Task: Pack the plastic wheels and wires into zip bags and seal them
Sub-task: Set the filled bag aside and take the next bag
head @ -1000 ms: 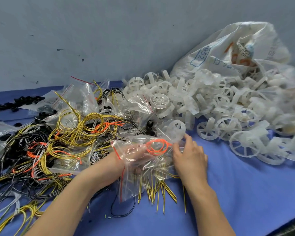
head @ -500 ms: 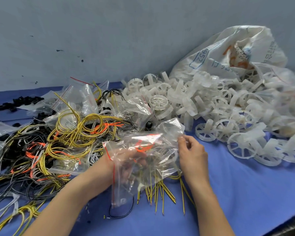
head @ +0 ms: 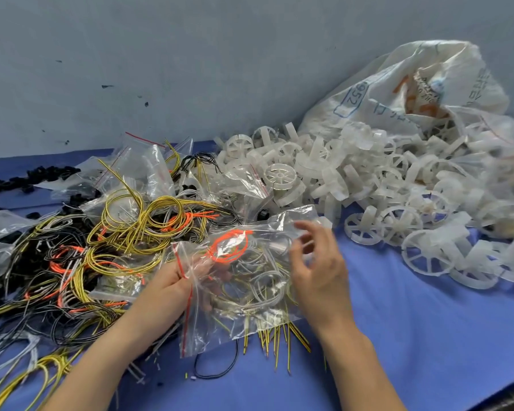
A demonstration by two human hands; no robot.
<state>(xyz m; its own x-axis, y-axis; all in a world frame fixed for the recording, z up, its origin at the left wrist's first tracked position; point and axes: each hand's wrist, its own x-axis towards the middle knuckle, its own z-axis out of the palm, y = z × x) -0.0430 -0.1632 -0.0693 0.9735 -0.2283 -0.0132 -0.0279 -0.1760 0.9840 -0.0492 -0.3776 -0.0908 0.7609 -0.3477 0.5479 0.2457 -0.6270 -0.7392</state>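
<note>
A person's left hand (head: 172, 284) is pinching one clear zip bag (head: 250, 295) at its red strip (head: 187, 310), thumb on top and the other fingers showing through the plastic, while the right hand (head: 319, 271) is hovering at the bag's opposite side, fingers apart and loosely bent, clamping on nothing that shows; blur is hiding whether the tips are brushing the film. The bag is lying between the two hands, its body stretching sideways from the left fingers to the right ones. Its mouth, marked by the red strip, is running toward and away from the person right at the left fingertips, so the left hand is sitting nearer the seal and the right, by this reading, is facing a reach across the whole bag to help press it closed. Inside, one orange wire loop (head: 229, 249) is curling just beyond the left fingers among pale coils too tangled to count. Roughly a dozen yellow wire ends (head: 276, 336) are poking out under the bag's near edge. Loose wires (head: 125, 232), too many to count, are sprawling outward of the left hand; plastic wheels (head: 368, 188), dozens, are heaping beyond the right fingers, spilling from one white sack (head: 413, 93)
</note>
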